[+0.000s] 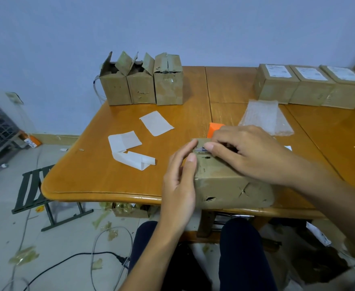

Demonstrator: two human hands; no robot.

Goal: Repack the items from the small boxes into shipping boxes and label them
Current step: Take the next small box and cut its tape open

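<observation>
1. Sitting at the near edge of the counter, a worn cardboard box lies between the person's two hands in the head view. Its near face is dented and torn with small holes.
2. The left hand lies flat against the box's left end. Its fingers are straight and close together, pointing away from the person, and the thumb reaches up to the top edge. It presses on the box rather than gripping it.
3. The right hand comes over the top of the box from the right with its fingers curled. Thumb and forefinger pinch the top flap at the far left corner, just ahead of the left hand's fingertips. Something pale and bluish shows under the thumb, but I cannot tell what it is.
4. Just beyond the right hand's knuckles an orange object stands on the counter, partly hidden by the hand. Further beyond it a sheet of bubble wrap lies flat.
5. To the left of the left hand and beyond it, white paper pieces lie scattered on the counter, one of them folded over.
6. Well beyond the left hand, by the wall, three small boxes stand side by side and touching. Two have their flaps up, and the third has its flaps roughly closed.
7. Well beyond the right hand and to its right, three labelled boxes sit in a touching row, each closed with a white label on top.
8. On the floor to the left of the left forearm are a folding stool, a black cable and tape scraps.
</observation>
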